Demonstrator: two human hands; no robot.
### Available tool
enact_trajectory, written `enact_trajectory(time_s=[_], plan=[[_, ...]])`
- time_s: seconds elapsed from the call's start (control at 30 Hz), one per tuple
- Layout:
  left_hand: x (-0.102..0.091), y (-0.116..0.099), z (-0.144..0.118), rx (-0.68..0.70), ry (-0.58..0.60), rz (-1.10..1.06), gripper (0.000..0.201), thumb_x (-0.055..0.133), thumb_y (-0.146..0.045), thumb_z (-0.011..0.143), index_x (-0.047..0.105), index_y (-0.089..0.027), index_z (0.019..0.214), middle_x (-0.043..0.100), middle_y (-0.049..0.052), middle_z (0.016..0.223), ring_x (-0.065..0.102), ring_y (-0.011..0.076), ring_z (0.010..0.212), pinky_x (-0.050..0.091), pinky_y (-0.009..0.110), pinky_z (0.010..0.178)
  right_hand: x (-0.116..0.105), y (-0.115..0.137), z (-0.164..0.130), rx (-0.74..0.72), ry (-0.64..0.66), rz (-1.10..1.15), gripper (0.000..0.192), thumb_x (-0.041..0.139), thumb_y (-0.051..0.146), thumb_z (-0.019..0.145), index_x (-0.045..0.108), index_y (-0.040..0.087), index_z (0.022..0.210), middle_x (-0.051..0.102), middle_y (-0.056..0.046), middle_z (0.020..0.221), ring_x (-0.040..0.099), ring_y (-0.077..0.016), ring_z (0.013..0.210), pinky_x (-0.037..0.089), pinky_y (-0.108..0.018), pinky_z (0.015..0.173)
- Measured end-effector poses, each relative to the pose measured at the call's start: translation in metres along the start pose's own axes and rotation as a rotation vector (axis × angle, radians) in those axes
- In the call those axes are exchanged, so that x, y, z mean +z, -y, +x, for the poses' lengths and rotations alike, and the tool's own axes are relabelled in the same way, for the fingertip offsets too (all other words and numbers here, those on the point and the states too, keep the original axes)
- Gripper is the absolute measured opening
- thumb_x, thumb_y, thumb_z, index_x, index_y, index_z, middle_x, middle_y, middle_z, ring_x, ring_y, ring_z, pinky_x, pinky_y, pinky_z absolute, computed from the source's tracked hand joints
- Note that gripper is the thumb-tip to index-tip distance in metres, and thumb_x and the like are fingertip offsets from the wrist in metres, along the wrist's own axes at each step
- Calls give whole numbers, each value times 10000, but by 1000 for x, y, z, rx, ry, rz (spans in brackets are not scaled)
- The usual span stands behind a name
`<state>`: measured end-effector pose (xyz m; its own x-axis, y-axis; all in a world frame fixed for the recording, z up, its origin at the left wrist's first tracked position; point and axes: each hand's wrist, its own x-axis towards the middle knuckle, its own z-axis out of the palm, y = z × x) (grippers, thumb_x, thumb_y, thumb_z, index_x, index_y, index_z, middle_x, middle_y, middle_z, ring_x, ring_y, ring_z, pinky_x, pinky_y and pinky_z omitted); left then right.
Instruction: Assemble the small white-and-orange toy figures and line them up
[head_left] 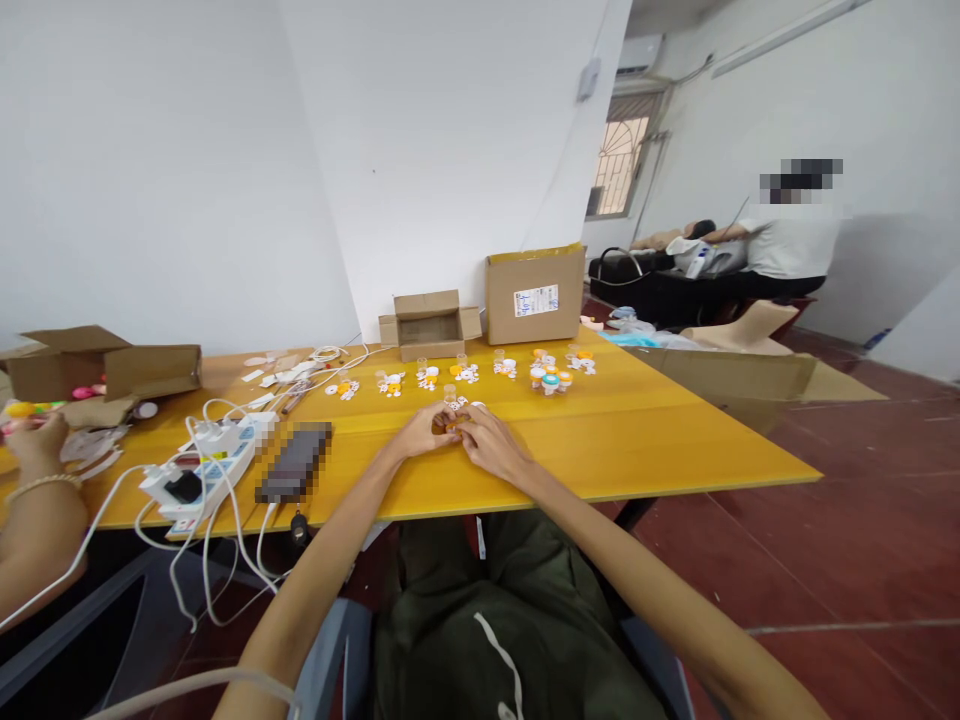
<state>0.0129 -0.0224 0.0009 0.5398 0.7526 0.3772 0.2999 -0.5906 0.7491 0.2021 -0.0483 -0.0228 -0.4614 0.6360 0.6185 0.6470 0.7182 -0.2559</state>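
My left hand [426, 432] and my right hand [491, 442] meet above the yellow table [600, 440], fingers pinched together. Between the fingertips shows a small orange piece [453, 425], mostly covered, its exact kind too small to make out. Just beyond the hands stand a clear plastic cup [450, 392] and small white parts [456, 404]. Farther back lies a row of small heaps of white and orange parts [390, 383], several with a clear cup beside them. To the right sits a cluster of small round containers [551, 382] with orange, white and teal lids.
A small open carton [431, 325] and a taller cardboard box [534, 298] stand at the back. On the left are a phone [295, 462], a power strip [225, 470] with cables, and another open carton [150, 370]. Another person's hand [37, 445] is far left; a person [791, 235] sits back right.
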Motion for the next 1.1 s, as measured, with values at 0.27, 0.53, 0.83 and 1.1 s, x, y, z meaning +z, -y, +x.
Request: enact_trajectory(time_s=[0.27,0.53,0.83,1.1], plan=[[0,5,0,-26,23,-48,350,768,-447,752,620,-178,920,664,26,896,601,142,779,507,288,778,4,-2,-2,-16,-7,-57,266,579,114,830,727,249,1004,621,-95,1168,540,-259,1098,476,-415,972],[0,2,1,-39,29,-93,382,786,-466,729,614,-180,915,659,29,905,604,143,776,507,293,780,-2,2,0,11,12,-39,264,541,106,852,724,229,997,636,-93,1156,571,-239,1054,495,-385,927],[-1,1,1,-47,32,-112,403,789,-488,719,613,-183,914,656,26,901,597,143,781,503,290,790,-2,3,0,5,14,-75,261,560,102,845,715,233,1009,631,-104,1172,558,-259,1089,488,-395,957],[-1,-2,1,-63,27,-109,395,787,-478,712,608,-184,906,654,29,920,600,155,809,502,311,824,-4,6,1,-11,12,-135,288,532,90,840,702,217,1035,635,-100,1173,566,-245,1089,496,-390,960]])
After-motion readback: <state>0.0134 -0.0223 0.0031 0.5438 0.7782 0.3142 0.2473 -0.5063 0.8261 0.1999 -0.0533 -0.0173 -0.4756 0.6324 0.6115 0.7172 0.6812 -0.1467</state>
